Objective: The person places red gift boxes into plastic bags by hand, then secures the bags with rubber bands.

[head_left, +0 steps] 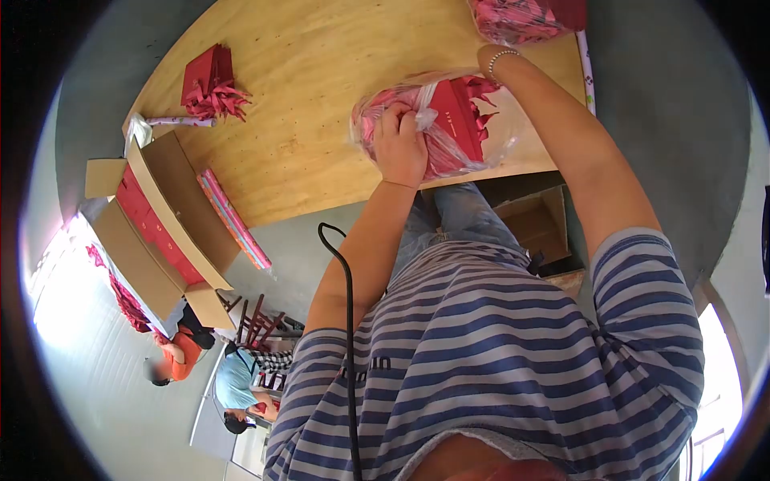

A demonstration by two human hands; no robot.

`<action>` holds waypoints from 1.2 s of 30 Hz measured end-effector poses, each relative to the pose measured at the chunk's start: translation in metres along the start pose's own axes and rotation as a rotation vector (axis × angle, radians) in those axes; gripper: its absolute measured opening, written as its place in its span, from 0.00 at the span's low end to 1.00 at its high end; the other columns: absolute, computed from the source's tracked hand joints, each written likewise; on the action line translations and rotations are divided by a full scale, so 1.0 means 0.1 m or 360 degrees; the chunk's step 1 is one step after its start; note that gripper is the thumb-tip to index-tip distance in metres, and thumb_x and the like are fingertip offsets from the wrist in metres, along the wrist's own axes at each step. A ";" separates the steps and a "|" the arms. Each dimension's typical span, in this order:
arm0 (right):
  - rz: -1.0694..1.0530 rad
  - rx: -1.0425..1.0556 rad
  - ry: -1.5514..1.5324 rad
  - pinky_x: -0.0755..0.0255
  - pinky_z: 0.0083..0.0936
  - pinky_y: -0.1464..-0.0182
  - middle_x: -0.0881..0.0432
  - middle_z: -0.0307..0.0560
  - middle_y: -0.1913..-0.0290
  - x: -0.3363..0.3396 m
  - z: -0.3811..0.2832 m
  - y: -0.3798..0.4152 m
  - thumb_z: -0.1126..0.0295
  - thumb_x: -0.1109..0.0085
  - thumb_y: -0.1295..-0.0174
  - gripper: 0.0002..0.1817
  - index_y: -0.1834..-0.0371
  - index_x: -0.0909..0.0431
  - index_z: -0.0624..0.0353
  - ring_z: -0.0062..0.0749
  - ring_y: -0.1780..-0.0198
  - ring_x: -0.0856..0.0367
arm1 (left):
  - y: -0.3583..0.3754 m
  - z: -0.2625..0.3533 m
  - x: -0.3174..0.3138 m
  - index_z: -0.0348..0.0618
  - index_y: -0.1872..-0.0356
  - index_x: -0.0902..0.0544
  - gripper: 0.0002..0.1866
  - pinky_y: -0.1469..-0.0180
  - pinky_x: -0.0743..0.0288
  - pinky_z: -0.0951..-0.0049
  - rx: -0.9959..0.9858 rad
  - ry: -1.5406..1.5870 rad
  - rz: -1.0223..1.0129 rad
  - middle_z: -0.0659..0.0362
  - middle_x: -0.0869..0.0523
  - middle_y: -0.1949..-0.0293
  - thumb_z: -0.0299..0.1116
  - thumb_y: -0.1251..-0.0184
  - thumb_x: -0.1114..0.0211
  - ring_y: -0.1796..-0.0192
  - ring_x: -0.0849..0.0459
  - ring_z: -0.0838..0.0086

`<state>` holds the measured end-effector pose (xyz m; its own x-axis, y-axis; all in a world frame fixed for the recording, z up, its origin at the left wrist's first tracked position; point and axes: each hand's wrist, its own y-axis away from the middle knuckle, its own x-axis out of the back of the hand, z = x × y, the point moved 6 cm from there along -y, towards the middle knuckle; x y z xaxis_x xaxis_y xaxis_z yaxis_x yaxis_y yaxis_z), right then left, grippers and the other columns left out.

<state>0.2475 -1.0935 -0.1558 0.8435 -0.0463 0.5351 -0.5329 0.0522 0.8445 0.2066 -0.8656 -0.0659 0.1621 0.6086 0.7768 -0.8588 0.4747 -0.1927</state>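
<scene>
A clear plastic bag (373, 112) lies near the front edge of the wooden table, with red paper gift bags (455, 116) inside, their ribbon handles toward the right. My left hand (401, 148) rests on its left part, fingers bent and gripping the crumpled film. Beyond the bag's upper right corner is my right hand (488, 58), a beaded bracelet at its wrist. Its fingers are turned away and hidden, so I cannot see what they hold.
Another plastic-wrapped red bundle (521, 20) sits at the far right. More red gift bags (208, 80) stand at the far left. An open cardboard box (172, 216) with red contents is at the left, beside pink rolls (233, 216). Two people are in the background.
</scene>
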 end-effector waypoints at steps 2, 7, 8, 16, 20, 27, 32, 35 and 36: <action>0.0150 -0.0141 -0.0025 0.24 0.42 0.50 0.19 0.61 0.51 0.04 0.20 0.12 0.73 0.44 0.43 0.16 0.51 0.19 0.61 0.51 0.52 0.18 | 0.00 -0.01 -0.02 0.38 0.63 0.22 0.12 0.52 0.30 0.59 -0.0004 -0.0002 0.0011 0.52 0.22 0.56 0.20 0.52 0.40 0.54 0.24 0.54; 0.0572 -0.0231 -0.0041 0.21 0.37 0.56 0.16 0.58 0.63 0.20 0.58 0.56 0.69 0.44 0.42 0.13 0.58 0.18 0.64 0.44 0.55 0.16 | 0.02 -0.07 -0.01 0.39 0.65 0.21 0.11 0.51 0.29 0.61 0.0033 -0.0080 0.0013 0.53 0.22 0.56 0.22 0.53 0.39 0.53 0.24 0.55; 0.0417 -0.0029 -0.0658 0.21 0.33 0.60 0.16 0.55 0.65 0.20 0.52 0.70 0.68 0.44 0.41 0.13 0.57 0.18 0.64 0.39 0.57 0.15 | 0.02 -0.07 -0.01 0.39 0.65 0.21 0.11 0.51 0.29 0.61 0.0035 -0.0079 0.0012 0.53 0.22 0.56 0.22 0.53 0.39 0.53 0.24 0.55; 0.0285 0.1586 -0.3872 0.27 0.18 0.63 0.21 0.36 0.67 0.10 0.54 1.37 0.59 0.42 0.37 0.16 0.51 0.24 0.55 0.21 0.69 0.23 | 0.02 -0.08 -0.01 0.39 0.67 0.22 0.10 0.53 0.29 0.60 -0.0021 -0.0091 0.0054 0.53 0.22 0.57 0.22 0.53 0.38 0.54 0.24 0.55; 0.0794 0.0308 -0.3162 0.28 0.24 0.61 0.21 0.36 0.66 -0.71 0.35 1.15 0.55 0.40 0.38 0.17 0.53 0.24 0.54 0.24 0.69 0.24 | -0.02 -0.07 -0.01 0.39 0.67 0.23 0.10 0.53 0.29 0.60 -0.0023 -0.0097 0.0076 0.53 0.22 0.57 0.22 0.54 0.38 0.55 0.24 0.55; 0.0519 0.0278 -0.1890 0.31 0.28 0.69 0.22 0.43 0.80 -1.05 -0.50 1.38 0.58 0.42 0.36 0.20 0.79 0.23 0.64 0.27 0.76 0.26 | 0.00 -0.03 -0.02 0.42 0.67 0.22 0.08 0.54 0.29 0.60 -0.0048 -0.0206 0.0070 0.55 0.23 0.57 0.24 0.52 0.39 0.55 0.24 0.56; 0.0518 0.0744 -0.2350 0.30 0.19 0.68 0.22 0.38 0.76 -0.58 -0.70 1.79 0.69 0.49 0.31 0.14 0.75 0.24 0.63 0.16 0.72 0.26 | 0.04 0.00 -0.14 0.43 0.67 0.21 0.08 0.52 0.30 0.59 -0.0006 -0.0406 -0.0046 0.56 0.23 0.55 0.27 0.51 0.40 0.54 0.25 0.56; 0.0430 0.0762 -0.2112 0.30 0.17 0.65 0.21 0.37 0.74 -0.59 -0.87 1.69 0.71 0.47 0.33 0.11 0.74 0.23 0.63 0.15 0.70 0.25 | 0.09 -0.01 -0.18 0.44 0.68 0.23 0.06 0.51 0.32 0.59 -0.0052 -0.0448 -0.0058 0.56 0.24 0.55 0.30 0.49 0.42 0.54 0.26 0.58; 0.0395 0.0814 -0.2225 0.29 0.18 0.63 0.20 0.37 0.72 -0.59 -0.91 1.66 0.72 0.46 0.34 0.08 0.71 0.22 0.63 0.16 0.68 0.24 | 0.08 -0.03 -0.19 0.44 0.68 0.23 0.06 0.51 0.33 0.58 -0.0051 -0.0429 -0.0044 0.56 0.25 0.55 0.29 0.49 0.42 0.53 0.26 0.58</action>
<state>0.1155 -0.9909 -0.0494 0.1466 -0.9892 -0.0007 -0.8622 -0.1282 0.4902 0.1977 -0.8715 -0.0839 0.0463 0.4057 0.9129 -0.8394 0.5112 -0.1846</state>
